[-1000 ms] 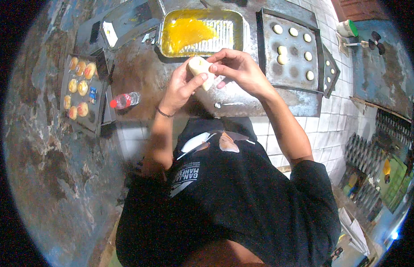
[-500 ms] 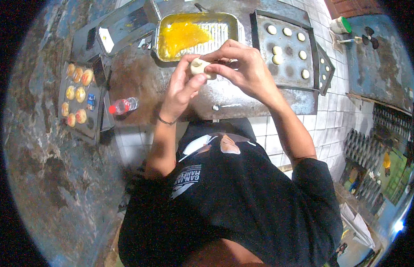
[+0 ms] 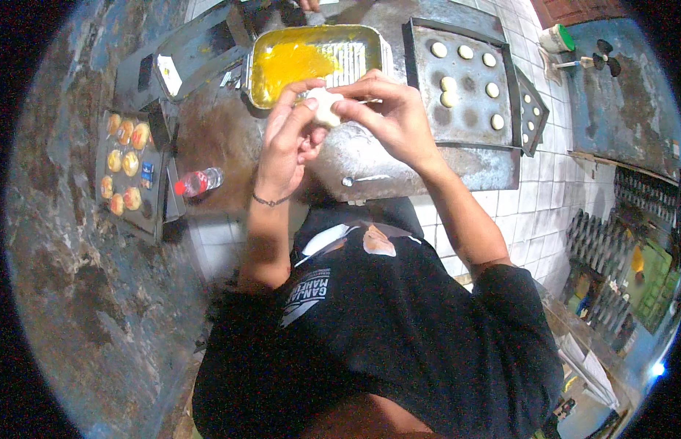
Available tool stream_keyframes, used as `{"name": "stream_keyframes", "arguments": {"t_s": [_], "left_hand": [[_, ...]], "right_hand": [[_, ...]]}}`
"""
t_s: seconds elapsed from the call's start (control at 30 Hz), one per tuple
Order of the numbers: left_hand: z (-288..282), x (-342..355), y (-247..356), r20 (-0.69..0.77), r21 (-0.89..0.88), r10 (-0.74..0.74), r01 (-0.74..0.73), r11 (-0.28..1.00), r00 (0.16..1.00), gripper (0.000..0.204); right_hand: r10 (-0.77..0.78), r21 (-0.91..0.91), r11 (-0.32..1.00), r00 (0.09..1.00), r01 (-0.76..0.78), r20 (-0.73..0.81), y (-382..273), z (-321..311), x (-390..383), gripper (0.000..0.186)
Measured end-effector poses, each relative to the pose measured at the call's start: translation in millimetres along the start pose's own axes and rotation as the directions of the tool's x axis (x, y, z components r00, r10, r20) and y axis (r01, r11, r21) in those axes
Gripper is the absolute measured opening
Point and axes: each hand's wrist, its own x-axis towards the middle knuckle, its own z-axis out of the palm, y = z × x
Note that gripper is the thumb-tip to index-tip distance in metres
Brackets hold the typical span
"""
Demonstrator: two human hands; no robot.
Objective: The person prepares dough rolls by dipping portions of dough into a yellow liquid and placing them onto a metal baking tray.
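A pale lump of dough is pinched between both of my hands above the counter. My left hand cups it from the left, with a thin bracelet on the wrist. My right hand grips it from the right with the fingertips. Just behind the hands stands a metal pan with yellow filling in its left part. To the right lies a dark baking tray holding several small pale dough rounds.
On the left a dark tray carries several golden baked pastries. A small plastic bottle with a red cap lies beside it. A spoon rests on the floured counter. White tiles and a green-lidded container are at right.
Both hands have kept hold of the dough and worked it, shifting slightly up and toward the yellow pan. The fingers have changed their grip around the lump.
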Motion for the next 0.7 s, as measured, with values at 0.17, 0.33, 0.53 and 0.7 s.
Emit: {"name": "stream_keyframes", "arguments": {"t_s": [0.17, 0.33, 0.53, 0.7], "left_hand": [[20, 30, -16, -0.054, 0.454, 0.447, -0.376, 0.808, 0.893, 0.025], [95, 44, -19, 0.171, 0.19, 0.484, -0.511, 0.838, 0.858, 0.022], [159, 54, -61, 0.242, 0.166, 0.441, -0.485, 0.858, 0.864, 0.026], [182, 69, -72, 0.198, 0.083, 0.418, -0.44, 0.894, 0.887, 0.041]], "right_hand": [[0.435, 0.723, 0.575, 0.892, -0.383, 0.126, 17, -4, -16, 0.025], [0.327, 0.907, 0.382, 0.944, -0.177, 0.047, 11, -4, -36, 0.048], [0.174, 0.486, 0.873, 0.909, 0.036, -0.379, 22, -74, -46, 0.024], [0.212, 0.668, 0.729, 0.977, -0.148, -0.015, 1, -141, -54, 0.029]]}}
